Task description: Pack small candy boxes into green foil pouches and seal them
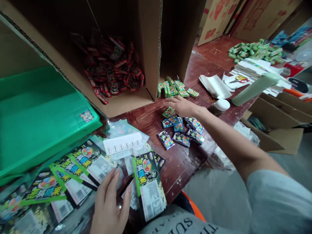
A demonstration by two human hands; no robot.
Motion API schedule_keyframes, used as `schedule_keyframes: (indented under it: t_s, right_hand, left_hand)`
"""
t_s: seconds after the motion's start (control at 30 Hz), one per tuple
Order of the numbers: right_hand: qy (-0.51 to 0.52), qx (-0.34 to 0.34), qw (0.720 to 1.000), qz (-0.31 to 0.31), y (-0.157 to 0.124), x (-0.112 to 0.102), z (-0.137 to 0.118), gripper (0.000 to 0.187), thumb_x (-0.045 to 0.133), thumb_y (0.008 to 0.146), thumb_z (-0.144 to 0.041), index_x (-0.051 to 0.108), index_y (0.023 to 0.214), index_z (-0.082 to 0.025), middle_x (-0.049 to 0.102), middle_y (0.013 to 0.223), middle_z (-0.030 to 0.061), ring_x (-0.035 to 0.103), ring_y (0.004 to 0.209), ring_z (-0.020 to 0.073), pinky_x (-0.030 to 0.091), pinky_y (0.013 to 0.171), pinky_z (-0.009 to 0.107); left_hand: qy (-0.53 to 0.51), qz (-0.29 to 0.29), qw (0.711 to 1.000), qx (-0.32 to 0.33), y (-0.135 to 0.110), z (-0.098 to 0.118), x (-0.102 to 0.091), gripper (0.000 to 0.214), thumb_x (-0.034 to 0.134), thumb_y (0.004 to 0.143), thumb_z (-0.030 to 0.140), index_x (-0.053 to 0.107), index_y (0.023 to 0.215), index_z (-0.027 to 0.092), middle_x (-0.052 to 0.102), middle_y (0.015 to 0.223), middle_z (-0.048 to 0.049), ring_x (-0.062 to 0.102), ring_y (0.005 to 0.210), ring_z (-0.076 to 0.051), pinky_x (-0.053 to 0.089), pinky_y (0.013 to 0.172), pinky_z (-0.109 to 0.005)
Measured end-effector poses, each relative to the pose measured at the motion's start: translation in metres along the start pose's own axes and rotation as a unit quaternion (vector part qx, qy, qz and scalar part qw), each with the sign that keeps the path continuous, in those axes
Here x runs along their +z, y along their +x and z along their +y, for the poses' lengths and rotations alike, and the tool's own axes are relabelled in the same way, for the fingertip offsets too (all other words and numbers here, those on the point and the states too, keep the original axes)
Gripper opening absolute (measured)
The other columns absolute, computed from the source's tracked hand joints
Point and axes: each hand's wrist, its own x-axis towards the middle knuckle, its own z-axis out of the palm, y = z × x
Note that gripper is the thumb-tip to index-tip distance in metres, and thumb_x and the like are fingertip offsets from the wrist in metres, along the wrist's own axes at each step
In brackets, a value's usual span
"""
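Note:
My left hand [109, 198] is at the front edge, fingers apart, over flat black-and-green candy pouches [89, 159] with white labels. To its right lies another such pouch [148, 185], close to my body. My right hand [181, 105] reaches across the table, palm down with fingers stretched out. It hovers at a green candy box [168, 112]; whether it touches the box I cannot tell. Just beyond its fingers is a pile of small green boxes [172, 87]. Nearer me lie several purple-and-black boxes [181, 139] and a few blue ones [170, 122].
A cardboard carton [149, 48] holds many red packets [114, 71]. A green tray [44, 113] stands left. A sticker strip [123, 143] lies on clear bags. To the right are a white-lidded jar [222, 104], a pale green cylinder [255, 88], scissors [240, 79] and another green heap [255, 50].

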Motion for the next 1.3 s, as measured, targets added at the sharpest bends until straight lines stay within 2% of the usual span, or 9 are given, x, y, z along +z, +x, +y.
schedule_keyframes:
  t_s: [0.17, 0.27, 0.37, 0.5, 0.7, 0.87, 1.1, 1.2, 1.3]
  right_hand:
    - [-0.080, -0.060, 0.981, -0.164, 0.036, 0.006, 0.014, 0.066, 0.072, 0.083, -0.016, 0.056, 0.146, -0.025, 0.057, 0.151, 0.0061, 0.052, 0.135, 0.0322, 0.042, 0.111, 0.043]
    - [-0.086, -0.015, 0.985, -0.148, 0.043, 0.013, -0.001, 0.064, 0.073, 0.087, -0.034, 0.055, 0.146, -0.017, 0.066, 0.136, 0.0166, 0.063, 0.123, 0.0359, 0.051, 0.098, 0.044]
    - [-0.091, 0.036, 0.987, -0.127, 0.036, 0.014, -0.011, 0.072, 0.067, 0.090, -0.053, 0.051, 0.146, -0.012, 0.072, 0.120, 0.0221, 0.070, 0.107, 0.0396, 0.055, 0.085, 0.047]
    - [-0.087, 0.039, 0.992, -0.084, 0.010, 0.006, -0.015, 0.075, 0.056, 0.095, -0.060, 0.045, 0.150, -0.011, 0.061, 0.138, 0.0228, 0.061, 0.124, 0.0380, 0.050, 0.100, 0.048]
    - [-0.002, -0.144, 0.975, -0.169, -0.003, 0.007, -0.038, 0.107, 0.083, 0.068, -0.030, 0.030, 0.161, -0.023, 0.038, 0.164, 0.0123, 0.039, 0.145, 0.0417, 0.034, 0.117, 0.059]
    - [0.033, -0.169, 0.974, -0.147, 0.018, 0.011, -0.041, 0.079, 0.073, 0.076, -0.014, 0.049, 0.151, -0.017, 0.064, 0.139, 0.0148, 0.058, 0.127, 0.0335, 0.045, 0.109, 0.049]
    - [0.196, -0.074, 0.977, 0.048, 0.004, 0.015, -0.075, 0.033, 0.068, 0.091, -0.030, 0.072, 0.118, -0.011, 0.073, 0.108, 0.0120, 0.065, 0.108, 0.0242, 0.052, 0.098, 0.039]
    - [0.271, -0.053, 0.961, 0.031, -0.002, 0.029, -0.110, 0.040, 0.071, 0.092, -0.045, 0.072, 0.116, -0.013, 0.074, 0.105, 0.0106, 0.065, 0.105, 0.0227, 0.053, 0.094, 0.036]
    - [0.212, -0.047, 0.975, 0.039, -0.001, 0.031, -0.107, 0.058, 0.070, 0.091, -0.048, 0.063, 0.134, -0.010, 0.068, 0.124, 0.0169, 0.059, 0.120, 0.0283, 0.049, 0.104, 0.043]
  left_hand:
    - [0.063, 0.002, 0.986, 0.152, 0.060, 0.023, 0.008, 0.040, 0.056, 0.099, 0.032, 0.052, 0.139, 0.025, 0.061, 0.134, -0.0133, 0.059, 0.124, -0.032, 0.047, 0.108, -0.053]
    - [0.067, -0.047, 0.981, 0.176, 0.105, 0.053, 0.042, 0.052, 0.062, 0.097, 0.043, 0.049, 0.141, 0.019, 0.059, 0.139, -0.0148, 0.053, 0.130, -0.033, 0.043, 0.113, -0.050]
    - [0.087, -0.104, 0.977, 0.166, 0.140, 0.083, 0.079, 0.095, 0.078, 0.078, 0.059, 0.038, 0.150, 0.012, 0.052, 0.146, -0.0196, 0.049, 0.132, -0.039, 0.042, 0.111, -0.052]
    - [0.133, -0.142, 0.969, 0.150, 0.160, 0.094, 0.100, 0.102, 0.081, 0.074, 0.047, 0.031, 0.154, 0.008, 0.056, 0.137, -0.0222, 0.055, 0.121, -0.039, 0.046, 0.103, -0.050]
    - [0.120, -0.152, 0.973, 0.123, 0.162, 0.071, 0.094, 0.114, 0.082, 0.074, 0.052, 0.021, 0.156, 0.002, 0.059, 0.134, -0.0268, 0.055, 0.124, -0.042, 0.045, 0.104, -0.051]
    - [0.083, -0.121, 0.982, 0.120, 0.145, 0.062, 0.088, 0.136, 0.085, 0.065, 0.066, 0.007, 0.161, 0.008, 0.049, 0.148, -0.0284, 0.050, 0.135, -0.044, 0.043, 0.108, -0.053]
    - [0.199, -0.189, 0.932, 0.238, 0.087, 0.023, 0.041, 0.065, 0.070, 0.089, 0.056, 0.057, 0.141, 0.020, 0.064, 0.139, -0.0170, 0.058, 0.127, -0.039, 0.045, 0.103, -0.056]
    - [0.248, -0.127, 0.935, 0.221, 0.076, 0.001, 0.020, 0.057, 0.060, 0.095, 0.057, 0.065, 0.130, 0.013, 0.064, 0.135, -0.0225, 0.060, 0.121, -0.043, 0.049, 0.096, -0.058]
    - [0.242, -0.075, 0.943, 0.215, 0.083, -0.002, 0.007, 0.057, 0.053, 0.097, 0.060, 0.068, 0.122, 0.012, 0.062, 0.137, -0.0241, 0.060, 0.121, -0.043, 0.050, 0.095, -0.056]
